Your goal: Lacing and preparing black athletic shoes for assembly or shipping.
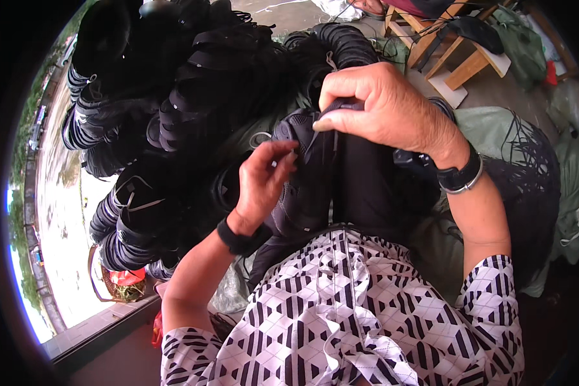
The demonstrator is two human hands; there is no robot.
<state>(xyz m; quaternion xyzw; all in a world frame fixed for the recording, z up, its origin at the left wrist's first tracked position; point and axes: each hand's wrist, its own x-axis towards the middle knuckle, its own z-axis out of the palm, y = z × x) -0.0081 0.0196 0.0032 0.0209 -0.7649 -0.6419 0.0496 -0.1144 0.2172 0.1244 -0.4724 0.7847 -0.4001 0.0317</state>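
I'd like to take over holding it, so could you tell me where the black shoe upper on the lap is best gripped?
Probably at the near end of the black shoe upper, coming from the person's left. The right hand already pinches its far top edge and the left hand sits on its left side; the lower part lies free.

We cannot see how our right hand [383, 106] grips the black shoe upper [309, 174]: its fingertips hide the upper's top edge.
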